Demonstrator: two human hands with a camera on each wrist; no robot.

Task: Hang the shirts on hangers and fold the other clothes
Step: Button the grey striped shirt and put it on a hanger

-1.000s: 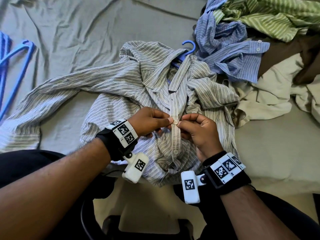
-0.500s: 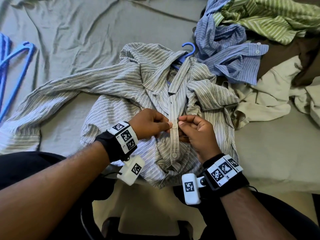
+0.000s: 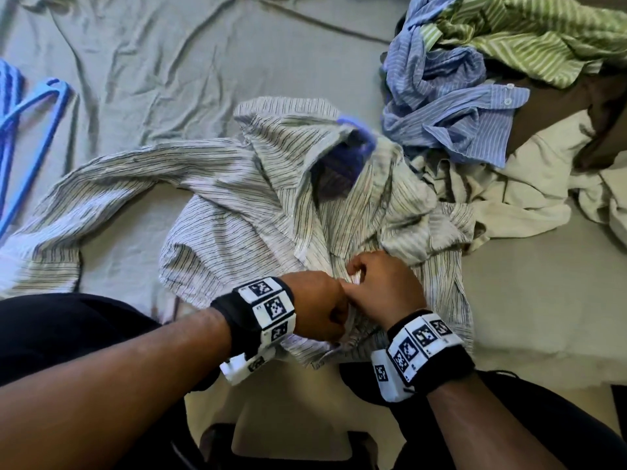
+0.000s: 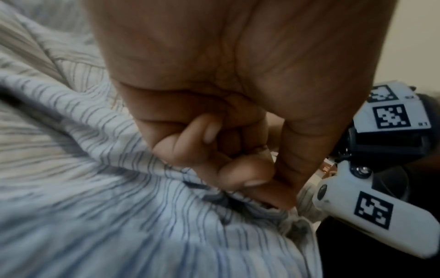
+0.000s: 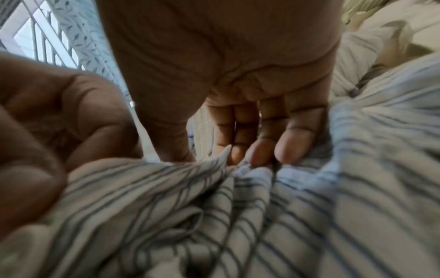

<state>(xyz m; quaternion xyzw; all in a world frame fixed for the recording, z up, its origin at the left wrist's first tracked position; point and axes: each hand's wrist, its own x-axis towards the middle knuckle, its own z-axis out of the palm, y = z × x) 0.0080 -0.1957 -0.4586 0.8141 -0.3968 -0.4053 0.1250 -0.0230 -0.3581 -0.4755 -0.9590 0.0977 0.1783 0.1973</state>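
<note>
striped shirt [image 3: 244, 212] | both hands pinch placket | button hidden; collar blurred

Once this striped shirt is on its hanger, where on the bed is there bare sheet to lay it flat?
Bare sheet lies beyond the striped shirt, between the blue hangers and the clothes pile. A smaller patch sits near right, below the cream garment. The far right is crowded.
</note>
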